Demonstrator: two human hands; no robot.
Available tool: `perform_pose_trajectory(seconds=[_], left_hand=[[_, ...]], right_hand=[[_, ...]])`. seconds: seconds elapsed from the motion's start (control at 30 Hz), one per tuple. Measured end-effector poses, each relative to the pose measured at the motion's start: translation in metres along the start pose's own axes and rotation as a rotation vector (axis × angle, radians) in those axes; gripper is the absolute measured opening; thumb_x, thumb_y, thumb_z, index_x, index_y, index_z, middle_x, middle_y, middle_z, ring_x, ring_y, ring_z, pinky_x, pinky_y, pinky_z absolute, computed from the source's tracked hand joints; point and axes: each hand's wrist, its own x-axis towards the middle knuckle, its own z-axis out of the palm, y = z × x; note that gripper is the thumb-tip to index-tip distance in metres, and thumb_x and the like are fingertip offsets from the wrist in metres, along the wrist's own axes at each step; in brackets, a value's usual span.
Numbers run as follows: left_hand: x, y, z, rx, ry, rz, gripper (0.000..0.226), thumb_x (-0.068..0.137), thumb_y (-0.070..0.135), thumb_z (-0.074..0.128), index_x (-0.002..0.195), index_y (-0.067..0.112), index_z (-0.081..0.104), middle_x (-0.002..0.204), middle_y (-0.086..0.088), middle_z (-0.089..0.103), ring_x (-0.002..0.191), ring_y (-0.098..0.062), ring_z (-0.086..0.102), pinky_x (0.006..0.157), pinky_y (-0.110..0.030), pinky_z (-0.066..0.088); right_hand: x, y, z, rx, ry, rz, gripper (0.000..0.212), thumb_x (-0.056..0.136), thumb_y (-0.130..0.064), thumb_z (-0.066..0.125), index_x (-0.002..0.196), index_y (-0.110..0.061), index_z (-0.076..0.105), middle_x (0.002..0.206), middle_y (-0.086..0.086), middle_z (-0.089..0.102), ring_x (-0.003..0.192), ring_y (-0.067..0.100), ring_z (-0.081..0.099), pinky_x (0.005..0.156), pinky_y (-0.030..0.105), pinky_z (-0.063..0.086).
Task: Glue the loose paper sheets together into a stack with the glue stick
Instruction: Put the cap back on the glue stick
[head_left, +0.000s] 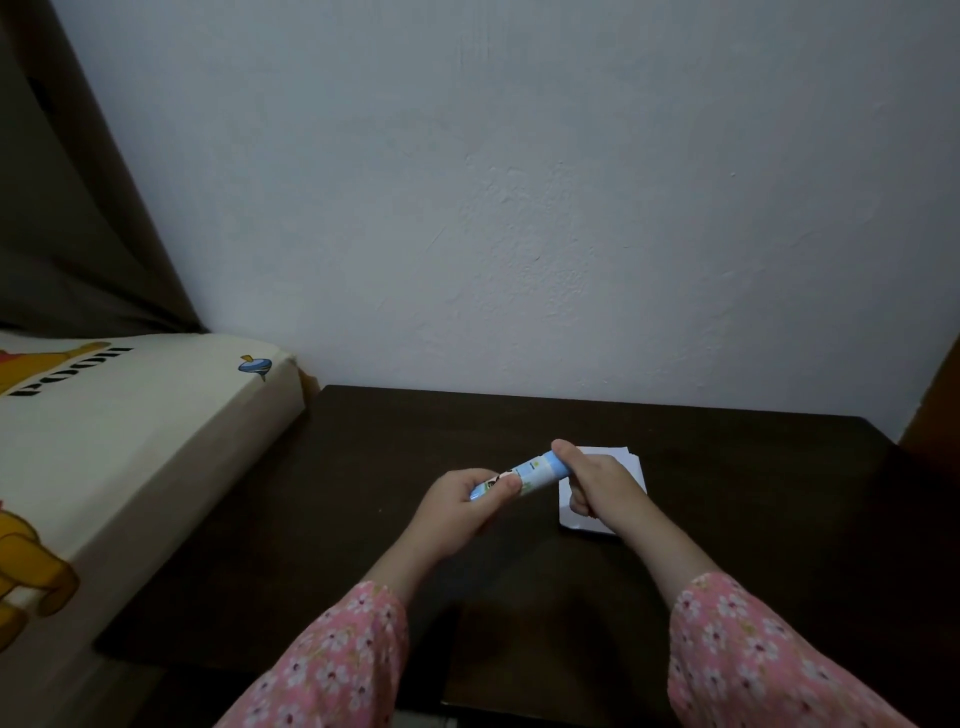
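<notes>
A blue and white glue stick (530, 472) is held level above the dark table (363, 493), between both hands. My left hand (465, 501) grips its lower left end, thumb on top. My right hand (592, 483) grips its upper right end, where the cap would be, hidden under my fingers. A small stack of white paper sheets (631, 467) lies on the table just behind and under my right hand, partly covered by it.
A mattress (130, 441) with a cartoon bear print lies against the table's left side. A pale wall (519, 208) stands right behind the table. A brown wooden edge (935, 405) shows at the far right. My sleeves are pink and flowered.
</notes>
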Motion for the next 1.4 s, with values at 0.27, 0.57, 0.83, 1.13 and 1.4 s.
perform_pose_trajectory(seconds=[0.27,0.57,0.83,1.13,1.4], left_hand=[[-0.001,-0.009,0.013,-0.067,-0.009,-0.021,0.028,0.092,0.046,0.056,0.083,0.023,0.069,0.059,0.008,0.053,0.053,-0.006,0.046,0.052,-0.023,0.036],[0.006,-0.003,0.011,-0.019,-0.023,-0.034,0.027,0.091,0.049,0.055,0.08,0.028,0.067,0.059,0.009,0.054,0.054,-0.004,0.047,0.053,-0.023,0.038],[0.006,0.0,0.008,0.041,-0.032,-0.037,0.024,0.091,0.049,0.055,0.088,0.028,0.067,0.066,0.008,0.059,0.055,0.001,0.05,0.053,-0.018,0.04],[0.002,-0.004,0.011,0.084,-0.047,-0.024,0.026,0.092,0.046,0.056,0.09,0.024,0.069,0.064,0.008,0.057,0.054,0.001,0.049,0.053,-0.018,0.038],[0.0,-0.004,0.013,0.057,-0.047,-0.006,0.027,0.091,0.049,0.054,0.097,0.027,0.07,0.066,0.01,0.058,0.056,0.004,0.05,0.053,-0.015,0.038]], right_hand=[[0.001,-0.004,-0.004,-0.128,-0.047,0.112,0.042,0.097,-0.053,0.04,0.087,-0.016,0.059,0.068,0.002,0.051,0.062,0.012,0.046,0.059,0.025,0.037],[-0.002,0.011,0.004,-0.168,0.222,-0.201,0.047,0.1,-0.046,0.039,0.095,-0.006,0.065,0.081,0.006,0.06,0.079,0.02,0.057,0.074,0.032,0.044],[-0.012,0.016,0.003,-0.409,0.195,-0.157,0.042,0.101,-0.02,0.045,0.14,-0.005,0.039,0.124,0.011,0.053,0.122,0.025,0.049,0.101,0.032,0.039],[-0.013,0.022,-0.003,-0.825,0.071,-0.18,0.052,0.102,-0.024,0.039,0.15,-0.019,0.018,0.139,0.006,0.042,0.122,0.012,0.044,0.1,0.024,0.038],[-0.011,0.021,-0.004,-0.48,0.177,-0.086,0.064,0.097,-0.057,0.03,0.082,0.001,0.053,0.08,0.016,0.06,0.081,0.033,0.059,0.079,0.041,0.047]])
